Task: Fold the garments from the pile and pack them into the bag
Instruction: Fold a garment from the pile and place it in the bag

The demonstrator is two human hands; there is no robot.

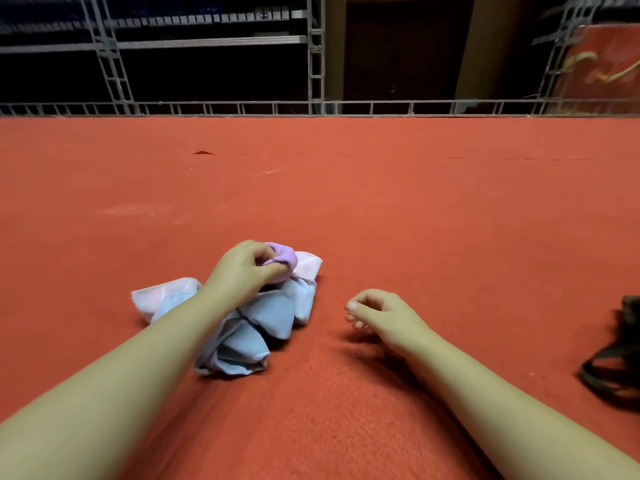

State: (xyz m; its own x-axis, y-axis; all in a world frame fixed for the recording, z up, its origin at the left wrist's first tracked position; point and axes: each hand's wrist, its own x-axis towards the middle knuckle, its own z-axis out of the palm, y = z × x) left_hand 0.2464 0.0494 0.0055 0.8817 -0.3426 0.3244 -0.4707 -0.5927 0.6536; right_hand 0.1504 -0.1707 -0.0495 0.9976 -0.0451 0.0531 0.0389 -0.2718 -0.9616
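Left hand (247, 268), centre-left of frame: back of hand up, wrist bent forward, fingers and thumb curled round a small lilac knit garment (281, 259), pinching it at the top of the pile. Left forearm runs from lower left corner diagonally up to the pile, crossing over part of it.

Right hand (375, 315), right of centre: hovers or rests low over the red felt-like carpet surface (346, 195), fingers loosely curled inward with thumb tip forward, nothing in it. Cannot tell whether it touches the carpet. Right forearm enters from lower right corner. The hand sits near the pile's right edge but apart from it.

Crumpled pile of pale blue and pink-white cloth garments (270, 317): lies on the carpet at lower centre, unfolded, bunched. Pale blue pieces toward the near side, pink-white pieces at the left end and at the upper right, just beside the lilac piece.

Dark olive fabric bag with strap loops (613, 368): at right edge of frame, on the carpet, partly cut off, well apart from the pile.

Grey metal lattice railing (311, 107): runs across the upper frame along the carpet's far edge; dark shelving behind it.
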